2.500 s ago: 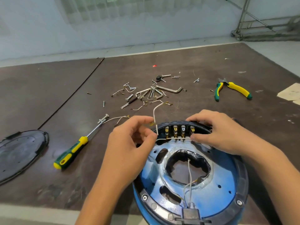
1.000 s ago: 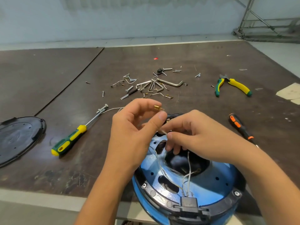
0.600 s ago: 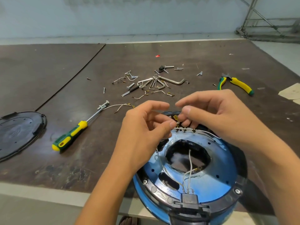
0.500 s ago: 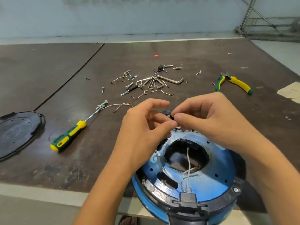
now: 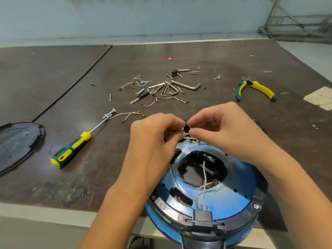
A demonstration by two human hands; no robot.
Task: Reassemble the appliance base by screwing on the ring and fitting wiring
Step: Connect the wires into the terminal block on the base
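We see both hands meet at far edge of blue base (image 5: 233, 191). Left hand (image 5: 154, 141) pinches one end of short white wire (image 5: 187, 134) between curled thumb and forefinger; right hand (image 5: 224, 133) pinches other end. Wire spans fingertips, just above base. Black ring (image 5: 258, 200) sits on rim. Screwdriver (image 5: 71, 151) lies left.

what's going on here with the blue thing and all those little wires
A person is wiring up an upturned blue appliance base at the near edge of the table. The left hand and right hand meet at its far rim, both pinching a thin white wire by the terminals there. A screwdriver, pliers, hex keys and a black cover lie untouched on the table.
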